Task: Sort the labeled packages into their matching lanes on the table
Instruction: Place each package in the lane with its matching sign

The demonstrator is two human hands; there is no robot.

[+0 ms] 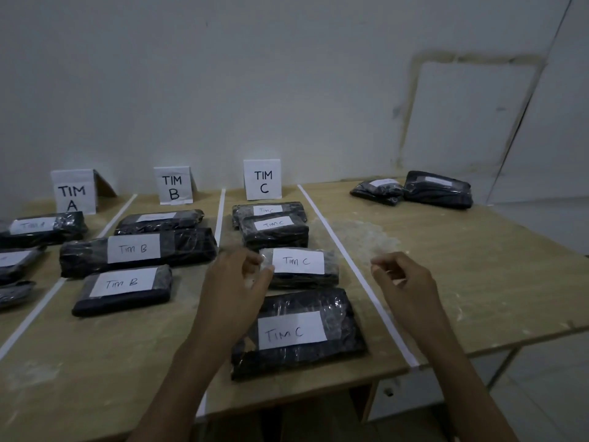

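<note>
Left hand (pixel 236 282) curled at left end of Tim C package (pixel 299 266), grip unclear. Right hand (pixel 401 279) loosely curled, empty, just beyond tape line (pixel 347 260).

A pale grey wall (pixel 223 74) bears a rough-edged rectangular patch (pixel 471 122) at its right.

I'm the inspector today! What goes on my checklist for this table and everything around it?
Surface: wooden table, dusty, white tape lines dividing lanes.
Job's things: lane A packages, labels blurred; Tim B packages in lane B; Tim C packages in lane C; two unsorted packages far right.
Clutter: nothing seen.
Hands: left hand beside a Tim C package, contact unclear; right hand loosely curled, empty.
Cables: nothing seen.
Surroundings: pale wall.
</note>
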